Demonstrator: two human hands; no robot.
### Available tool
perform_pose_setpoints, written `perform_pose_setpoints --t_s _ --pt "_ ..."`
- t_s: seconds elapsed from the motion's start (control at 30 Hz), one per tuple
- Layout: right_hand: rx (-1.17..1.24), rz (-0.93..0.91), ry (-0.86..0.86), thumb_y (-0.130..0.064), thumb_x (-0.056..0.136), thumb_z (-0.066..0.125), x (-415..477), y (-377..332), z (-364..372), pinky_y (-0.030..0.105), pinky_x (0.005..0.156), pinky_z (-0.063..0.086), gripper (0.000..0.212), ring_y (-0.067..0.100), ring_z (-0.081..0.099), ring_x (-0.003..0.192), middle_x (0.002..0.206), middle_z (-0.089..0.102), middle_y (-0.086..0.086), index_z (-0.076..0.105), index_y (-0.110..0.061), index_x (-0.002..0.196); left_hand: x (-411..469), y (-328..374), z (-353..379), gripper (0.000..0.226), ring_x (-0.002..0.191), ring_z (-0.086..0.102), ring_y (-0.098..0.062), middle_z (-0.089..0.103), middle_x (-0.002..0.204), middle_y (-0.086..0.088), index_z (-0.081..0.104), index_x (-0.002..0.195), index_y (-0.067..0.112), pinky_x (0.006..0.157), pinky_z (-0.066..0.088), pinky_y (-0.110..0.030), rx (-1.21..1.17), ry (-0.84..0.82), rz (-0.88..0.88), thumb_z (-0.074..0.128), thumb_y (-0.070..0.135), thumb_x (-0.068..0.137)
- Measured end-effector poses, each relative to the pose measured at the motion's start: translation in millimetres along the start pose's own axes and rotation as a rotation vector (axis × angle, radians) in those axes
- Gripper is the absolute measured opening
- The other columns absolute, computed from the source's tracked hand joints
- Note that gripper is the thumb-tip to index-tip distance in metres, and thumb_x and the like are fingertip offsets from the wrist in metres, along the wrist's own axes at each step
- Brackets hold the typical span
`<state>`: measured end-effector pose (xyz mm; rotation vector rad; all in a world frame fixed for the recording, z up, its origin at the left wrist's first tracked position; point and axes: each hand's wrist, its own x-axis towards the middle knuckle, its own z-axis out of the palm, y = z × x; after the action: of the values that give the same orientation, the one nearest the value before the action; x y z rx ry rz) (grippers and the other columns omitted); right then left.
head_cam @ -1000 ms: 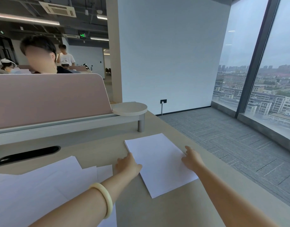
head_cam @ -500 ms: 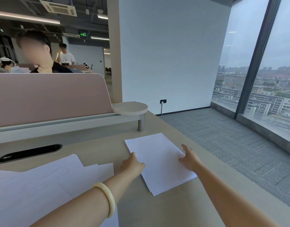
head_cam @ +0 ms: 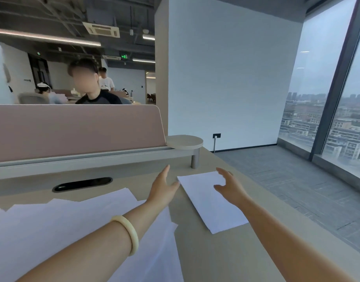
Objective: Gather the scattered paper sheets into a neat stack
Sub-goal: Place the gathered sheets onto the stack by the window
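Note:
A small squared stack of white paper sheets [head_cam: 211,202] lies on the beige desk [head_cam: 225,257], right of centre. Several loose white sheets [head_cam: 59,222] overlap untidily at the left, partly under my left forearm. My left hand [head_cam: 161,189] hovers open just left of the stack's far corner, fingers stretched forward. Over the stack's far right part my right hand [head_cam: 230,187] is lifted, fingers spread, holding nothing. A pale bangle sits on my left wrist.
A pink divider panel [head_cam: 73,131] on a grey rail closes the far side of the desk, with a round shelf [head_cam: 184,141] at its end. A dark cable slot [head_cam: 82,184] lies ahead left. A person sits behind the divider. The desk's right edge drops to grey carpet.
Both hands have lifted off the stack and moved toward its far end, fingers opening. The camera tilted and shifted, so the stack sits further right in view.

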<state>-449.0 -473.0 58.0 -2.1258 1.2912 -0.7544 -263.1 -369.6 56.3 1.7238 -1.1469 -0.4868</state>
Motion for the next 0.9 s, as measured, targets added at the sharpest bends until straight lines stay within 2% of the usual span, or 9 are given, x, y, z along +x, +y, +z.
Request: perform_pose_setpoints --t_s 0.1,0.27,0.37,0.4,0.53,0.63,0.7,0.8,0.9 --pt "0.026 -0.080 -0.026 -0.014 0.093 0.052 -18.8 -42.2 11.7 0.025 0.089 0.041 0.059 0.020 0.041 0.131 0.151 0.032 -0.001 0.030 -0.022 0.147 -19.1 -1.0 -41.2 0.065 0.142 0.029 -0.015 0.030 0.154 0.001 0.021 0.149 0.032 0.104 0.035 -0.029 0.024 0.053 0.039 0.053 0.024 0.093" --pt "0.151 -0.183 -0.095 -0.016 0.091 0.057 -54.5 -107.8 56.2 0.025 0.092 0.039 0.054 0.018 0.043 0.129 0.145 0.041 -0.001 0.039 -0.022 0.142 -62.0 -29.2 -134.9 0.064 0.140 0.031 -0.016 0.031 0.153 0.000 0.023 0.149 0.030 0.103 0.033 -0.027 0.119 0.153 0.046 0.055 0.026 0.092" --pt "0.180 -0.211 -0.209 -0.017 0.091 0.060 -72.2 -130.8 91.6 0.023 0.091 0.036 0.055 0.020 0.045 0.129 0.143 0.043 0.000 0.040 -0.019 0.142 -87.0 -57.7 -193.9 0.065 0.121 0.044 -0.015 0.032 0.151 0.000 0.024 0.148 0.029 0.088 0.037 -0.025 0.124 0.222 -0.031 0.056 0.026 0.091" --pt "0.181 -0.210 -0.242 -0.018 0.090 0.061 -77.5 -135.0 103.7 0.022 0.091 0.036 0.055 0.019 0.045 0.129 0.143 0.044 -0.001 0.040 -0.017 0.142 -96.0 -68.8 -212.4 0.066 0.120 0.045 -0.016 0.032 0.151 0.000 0.025 0.148 0.027 0.088 0.039 -0.026 0.122 0.246 -0.067 0.056 0.025 0.091" --pt "0.151 -0.128 -0.352 -0.024 0.088 0.065 -96.0 -141.6 145.8 0.031 0.103 0.040 0.061 0.021 0.044 0.130 0.146 0.042 0.004 0.038 -0.015 0.142 -137.1 -118.0 -275.5 0.074 0.142 0.029 -0.023 0.026 0.156 -0.002 0.024 0.149 0.021 0.111 0.032 -0.036 0.207 0.269 -0.239 0.063 0.031 0.087" --pt "-0.012 -0.064 -0.489 -0.035 0.089 0.061 -108.7 -142.5 167.1 0.029 0.102 0.037 0.070 0.024 0.041 0.133 0.151 0.032 0.007 0.027 -0.014 0.147 -174.0 -148.6 -307.6 0.091 0.142 0.029 -0.025 0.028 0.155 -0.004 0.023 0.150 0.018 0.113 0.032 -0.039 0.276 0.248 -0.398 0.067 0.047 0.076" --pt "-0.150 -0.013 -0.522 -0.047 0.088 0.059 -113.4 -139.6 178.2 0.034 0.107 0.037 0.080 0.029 0.038 0.135 0.153 0.026 0.011 0.020 -0.014 0.149 -195.0 -162.5 -321.1 0.100 0.142 0.028 -0.026 0.027 0.155 -0.005 0.022 0.150 0.017 0.113 0.031 -0.040 0.341 0.194 -0.476 0.064 0.056 0.067" --pt "-0.332 0.052 -0.516 -0.062 0.083 0.052 -118.9 -137.3 194.7 0.045 0.113 0.029 0.089 0.034 0.028 0.139 0.153 0.022 0.010 0.015 -0.017 0.150 -215.4 -181.8 -330.0 0.083 0.142 0.027 -0.026 0.028 0.154 -0.006 0.027 0.148 0.017 0.114 0.026 -0.034 0.491 0.138 -0.549 0.061 0.054 0.082" --pt "-0.465 0.057 -0.496 -0.072 0.077 0.045 -125.9 -138.5 212.5 0.055 0.114 0.018 0.095 0.033 0.012 0.144 0.157 0.011 0.000 0.007 -0.027 0.151 -219.4 -191.0 -325.7 0.076 0.142 0.027 -0.023 0.030 0.153 -0.004 0.032 0.146 0.018 0.114 0.026 -0.031 0.535 0.109 -0.521 0.059 0.054 0.084"
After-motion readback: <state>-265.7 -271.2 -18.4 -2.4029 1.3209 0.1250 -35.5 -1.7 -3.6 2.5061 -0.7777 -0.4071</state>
